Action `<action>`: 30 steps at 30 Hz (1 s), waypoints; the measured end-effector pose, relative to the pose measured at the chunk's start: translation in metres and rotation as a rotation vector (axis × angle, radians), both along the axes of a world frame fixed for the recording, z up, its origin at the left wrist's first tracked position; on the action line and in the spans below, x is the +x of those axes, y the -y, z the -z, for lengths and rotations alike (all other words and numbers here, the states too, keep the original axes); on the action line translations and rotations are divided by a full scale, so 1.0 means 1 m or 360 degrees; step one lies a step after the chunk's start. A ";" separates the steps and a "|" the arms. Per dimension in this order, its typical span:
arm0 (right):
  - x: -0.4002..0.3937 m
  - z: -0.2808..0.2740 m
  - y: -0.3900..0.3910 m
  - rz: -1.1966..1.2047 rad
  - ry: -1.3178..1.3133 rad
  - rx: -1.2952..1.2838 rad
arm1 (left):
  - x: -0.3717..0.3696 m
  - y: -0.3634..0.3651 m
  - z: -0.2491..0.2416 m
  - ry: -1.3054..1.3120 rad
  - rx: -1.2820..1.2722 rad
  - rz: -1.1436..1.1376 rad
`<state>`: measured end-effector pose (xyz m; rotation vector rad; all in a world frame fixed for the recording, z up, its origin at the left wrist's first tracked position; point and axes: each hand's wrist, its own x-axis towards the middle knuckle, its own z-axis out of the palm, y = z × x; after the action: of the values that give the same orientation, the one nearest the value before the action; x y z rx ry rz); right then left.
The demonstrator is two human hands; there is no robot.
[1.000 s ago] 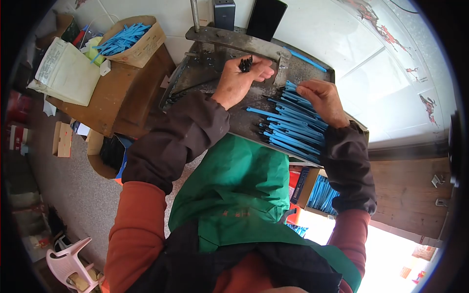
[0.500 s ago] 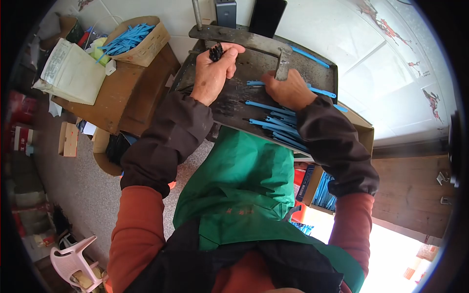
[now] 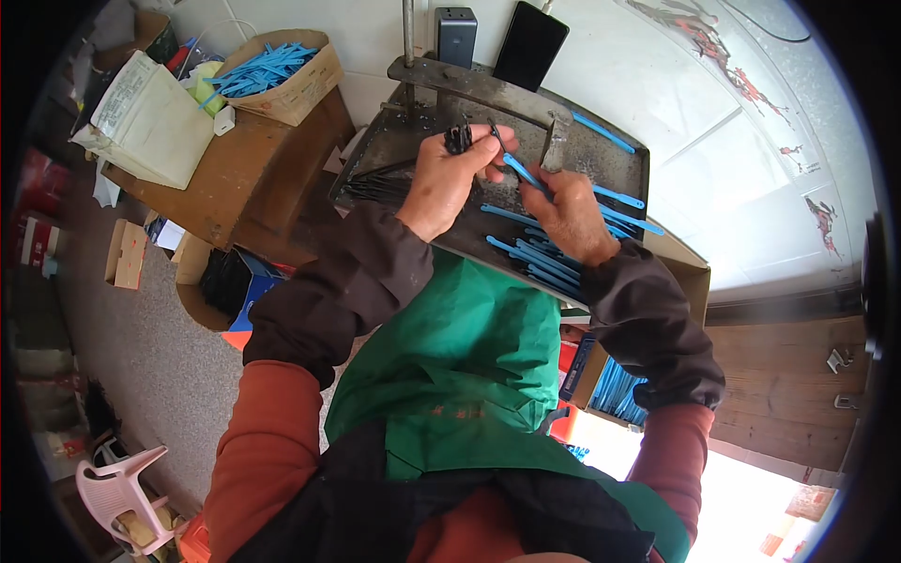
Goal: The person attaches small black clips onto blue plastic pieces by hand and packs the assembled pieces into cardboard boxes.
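Note:
My left hand (image 3: 450,178) is closed around a bundle of small black pieces (image 3: 458,139), and a thin black piece (image 3: 497,134) stands up at its fingertips. My right hand (image 3: 568,211) pinches a blue strip (image 3: 522,171), whose upper end is close to the left fingertips. Whether strip and black piece touch, I cannot tell. Both hands are over a dark metal tray (image 3: 601,155). More blue strips (image 3: 540,261) lie in the tray beneath and below my right hand. Thin black pieces (image 3: 380,181) lie in its left part.
A metal bar (image 3: 479,86) on an upright rod (image 3: 408,42) crosses above the tray. Behind stand a grey device (image 3: 455,38) and a phone (image 3: 531,45). A carton of blue strips (image 3: 305,80) is on the wooden table (image 3: 211,178). Another box (image 3: 615,385) sits below right.
My right hand has left the bar's handle end and now holds a blue strip. My left hand has moved right and down, with a black piece now at its fingertips. The view has shifted slightly.

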<state>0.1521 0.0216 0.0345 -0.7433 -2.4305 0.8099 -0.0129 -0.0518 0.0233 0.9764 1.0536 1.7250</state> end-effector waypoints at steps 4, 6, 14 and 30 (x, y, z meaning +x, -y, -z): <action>0.004 0.005 0.004 0.0014 -0.0116 0.0098 | 0.002 0.000 0.000 -0.0037 0.0031 0.0010; 0.005 0.003 0.009 0.0050 -0.0153 0.0188 | 0.005 0.003 -0.001 0.0081 -0.0020 0.0014; 0.005 -0.004 0.025 0.0051 -0.0183 0.0338 | 0.011 0.008 -0.004 -0.0027 0.0071 -0.0099; 0.011 -0.006 0.026 -0.0008 0.0003 0.1001 | 0.010 0.008 -0.013 0.0501 -0.0254 -0.0120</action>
<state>0.1631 -0.0040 0.0401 -0.4848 -2.4735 0.0189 -0.0032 -0.0602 0.0365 0.5493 1.0118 1.7554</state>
